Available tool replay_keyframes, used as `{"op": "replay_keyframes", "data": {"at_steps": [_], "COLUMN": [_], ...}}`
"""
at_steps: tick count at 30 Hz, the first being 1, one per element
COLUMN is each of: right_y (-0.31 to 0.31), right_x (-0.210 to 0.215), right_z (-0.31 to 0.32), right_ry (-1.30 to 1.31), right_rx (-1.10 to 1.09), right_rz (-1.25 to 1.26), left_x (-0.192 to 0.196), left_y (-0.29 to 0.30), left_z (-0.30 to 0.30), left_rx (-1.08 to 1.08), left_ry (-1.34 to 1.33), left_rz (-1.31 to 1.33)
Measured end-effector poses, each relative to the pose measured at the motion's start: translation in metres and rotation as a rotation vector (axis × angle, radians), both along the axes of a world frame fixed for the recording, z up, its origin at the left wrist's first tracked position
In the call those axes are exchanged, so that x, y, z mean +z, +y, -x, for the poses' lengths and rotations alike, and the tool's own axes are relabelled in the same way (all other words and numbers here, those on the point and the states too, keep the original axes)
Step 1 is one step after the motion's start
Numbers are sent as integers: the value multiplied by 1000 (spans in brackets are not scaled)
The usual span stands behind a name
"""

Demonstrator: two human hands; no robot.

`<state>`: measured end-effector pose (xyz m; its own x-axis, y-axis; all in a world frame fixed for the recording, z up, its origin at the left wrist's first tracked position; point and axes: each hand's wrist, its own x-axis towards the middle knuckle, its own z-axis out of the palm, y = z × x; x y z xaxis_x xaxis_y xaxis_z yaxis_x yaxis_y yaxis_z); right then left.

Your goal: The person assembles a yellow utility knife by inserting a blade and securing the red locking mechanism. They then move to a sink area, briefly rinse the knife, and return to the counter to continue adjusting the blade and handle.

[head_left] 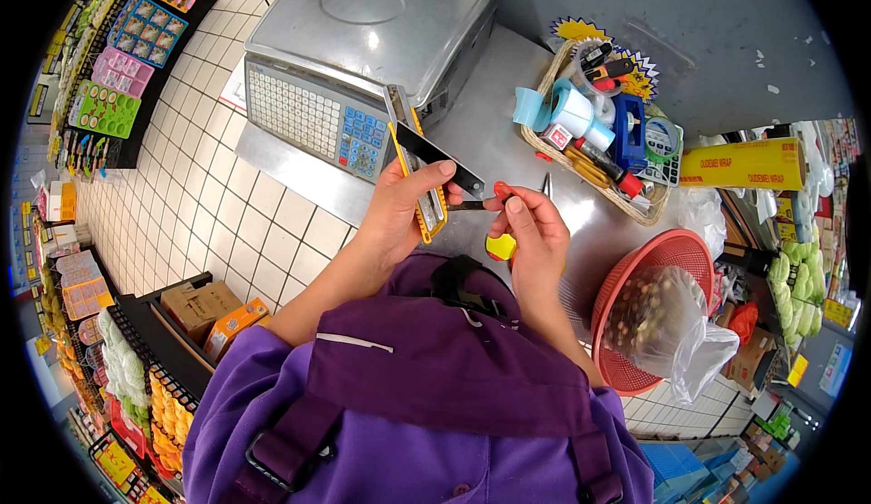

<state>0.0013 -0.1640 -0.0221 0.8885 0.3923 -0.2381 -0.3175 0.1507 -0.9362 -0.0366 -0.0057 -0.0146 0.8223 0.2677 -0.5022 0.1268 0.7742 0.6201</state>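
- Left hand (399, 200) curls firmly round a yellow-edged, silver metal cutter-like frame (431, 215), thumb on a flat black plate (438, 153), probably steadying both above the grey steel counter (508, 73).
- Right hand (533, 223) nearly closes, pinching a small red piece (502, 190) — likely for fine control.
- Between the hands, a thin dark strip (470, 205); fingers hide its ends.
- Round yellow object (500, 246): partly covered, its kind unclear.

A grey, metal-topped weighing scale (367, 5) at the far side and stocked black display shelves (183, 48) on the left show a shop.
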Motion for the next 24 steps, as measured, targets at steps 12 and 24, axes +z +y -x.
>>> {"op": "replay_keyframes", "data": {"at_steps": [12,24], "right_y": [-1,0], "right_x": [3,4], "right_z": [-3,-9], "right_ry": [280,308], "right_rx": [125,212], "right_rz": [-200,-115], "left_x": [-3,-6], "left_y": [-5,-3], "left_z": [-1,0], "left_rx": [-48,-107], "left_ry": [-66,-133], "left_rz": [-122,-199]}}
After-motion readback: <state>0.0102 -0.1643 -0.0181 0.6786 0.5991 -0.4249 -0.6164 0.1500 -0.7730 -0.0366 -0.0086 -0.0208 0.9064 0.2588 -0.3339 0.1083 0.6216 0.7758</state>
